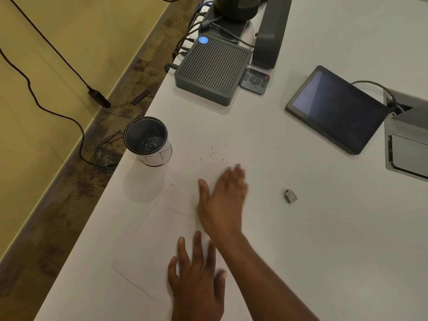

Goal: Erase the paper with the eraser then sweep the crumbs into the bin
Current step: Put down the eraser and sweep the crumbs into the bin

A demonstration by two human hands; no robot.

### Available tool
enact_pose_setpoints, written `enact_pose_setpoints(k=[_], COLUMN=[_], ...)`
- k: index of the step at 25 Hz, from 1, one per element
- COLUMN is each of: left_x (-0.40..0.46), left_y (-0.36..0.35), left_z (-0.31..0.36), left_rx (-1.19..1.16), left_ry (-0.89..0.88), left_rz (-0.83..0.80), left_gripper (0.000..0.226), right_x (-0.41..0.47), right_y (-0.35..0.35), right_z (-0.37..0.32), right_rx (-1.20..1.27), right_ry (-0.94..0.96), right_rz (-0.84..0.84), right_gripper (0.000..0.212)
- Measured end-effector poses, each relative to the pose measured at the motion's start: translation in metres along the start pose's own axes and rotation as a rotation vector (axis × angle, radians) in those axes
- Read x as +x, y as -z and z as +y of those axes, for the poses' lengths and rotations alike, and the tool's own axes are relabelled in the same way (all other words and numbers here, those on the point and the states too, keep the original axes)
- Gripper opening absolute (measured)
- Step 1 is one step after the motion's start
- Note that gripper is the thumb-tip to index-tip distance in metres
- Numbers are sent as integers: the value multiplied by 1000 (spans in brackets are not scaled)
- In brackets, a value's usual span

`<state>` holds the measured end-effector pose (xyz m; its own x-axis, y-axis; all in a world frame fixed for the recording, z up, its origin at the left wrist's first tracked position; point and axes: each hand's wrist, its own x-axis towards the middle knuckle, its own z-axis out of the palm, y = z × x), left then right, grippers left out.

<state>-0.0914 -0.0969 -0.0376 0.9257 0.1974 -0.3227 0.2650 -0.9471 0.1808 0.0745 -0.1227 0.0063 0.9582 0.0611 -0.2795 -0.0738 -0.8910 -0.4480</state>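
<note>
A white sheet of paper (162, 228) lies on the white table, hard to tell from it. My left hand (196, 281) rests flat on the paper's near part, fingers spread. My right hand (222, 200) is flat and blurred over the paper's far part, fingers together, holding nothing. Small dark eraser crumbs (215, 158) are scattered just beyond its fingertips. The grey eraser (290, 196) lies alone on the table to the right of that hand. A black mesh bin (148, 141) with a white paper wrap stands upright near the table's left edge.
A dark ribbed box (213, 68) with cables, a small remote (254, 81) and a monitor stand (271, 31) sit at the back. A dark tablet (335, 107) stands at the right, next to a grey cable hatch (407, 140). The table's left edge (111, 177) drops to the floor.
</note>
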Motion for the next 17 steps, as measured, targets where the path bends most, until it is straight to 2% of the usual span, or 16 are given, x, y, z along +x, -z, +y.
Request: enact_pose_setpoints(k=[3,4,6,9,11,14,16,17], left_x=[0,1,5,7,3,-4,-7,-8], left_y=[-3,-3,-7,-10,-10,-1,2,0], left_z=[1,0,-3,-4,-2,2,5,6], left_rx=[-25,-28,-23,-27,-4,-28,-39,-31], left_ry=[-14,-19,-51,-49,-57,-47,-35,-33], left_rz=[33,31,13,-4,4,45,46,39], left_gripper=[69,71,72,75,75,65,63,64], right_x=[-33,-31,-10,21,16,-35,-61,-62], right_y=[-7,-12,-21,-20,-6,8,8,4], right_z=[31,29,5,-28,-17,38,66,67], right_rx=[-69,-69,-29,106,175,72,27,25], right_ry=[-315,-343,-253,-2,25,-229,-465,-515], right_rz=[32,30,16,-39,19,170,121,91], right_gripper=[90,91,88,79,76,84,92,93])
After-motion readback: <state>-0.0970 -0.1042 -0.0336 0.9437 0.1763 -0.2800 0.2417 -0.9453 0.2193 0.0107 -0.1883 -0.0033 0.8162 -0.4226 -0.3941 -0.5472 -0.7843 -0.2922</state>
